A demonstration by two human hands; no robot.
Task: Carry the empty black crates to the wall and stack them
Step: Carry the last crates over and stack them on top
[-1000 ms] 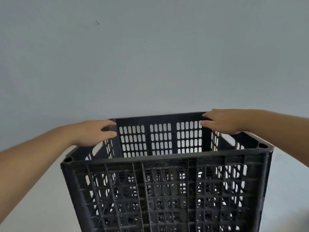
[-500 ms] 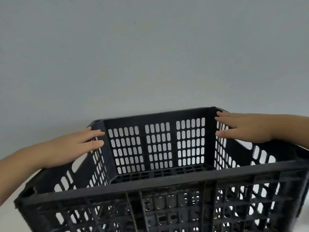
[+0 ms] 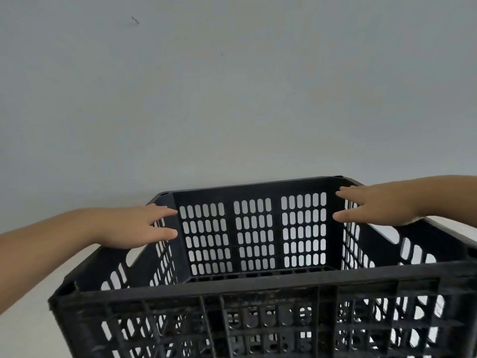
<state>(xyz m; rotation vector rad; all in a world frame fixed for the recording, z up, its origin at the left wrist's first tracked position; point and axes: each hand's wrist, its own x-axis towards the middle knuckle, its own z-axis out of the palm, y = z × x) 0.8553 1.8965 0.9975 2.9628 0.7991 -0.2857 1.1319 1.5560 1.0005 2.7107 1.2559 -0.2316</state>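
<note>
Crate: a black, rectangular plastic crate (image 3: 254, 229) with slotted, perforated walls fills the lower half of the view, its open top facing up and its inside empty.
Crate position: its far wall stands just before the plain pale grey wall (image 3: 232, 99); whether the two touch cannot be told. Below the near wall more black lattice shows through the slots, but it is too murky to tell whether that is a second crate or this one's floor.
Crate walls: the far wall carries three blocks of rounded slots with pale light behind them; the side walls have larger oval handle openings; the near wall is ribbed and scuffed along its top edge.
Wall: smooth and unmarked except for a small dark streak (image 3: 135, 20) high on the left.
Left hand: the bare left hand (image 3: 131, 227) lies on the top of the crate's left side wall, near the far left corner, forearm reaching in from the left edge.
Left fingers: straight and slightly spread, pointing at the far wall, not curled around the rim.
Right hand: the bare right hand (image 3: 379, 205) rests on the top of the right side wall, near the far right corner.
Right fingers: extended and apart, laid flat, gripping nothing.
</note>
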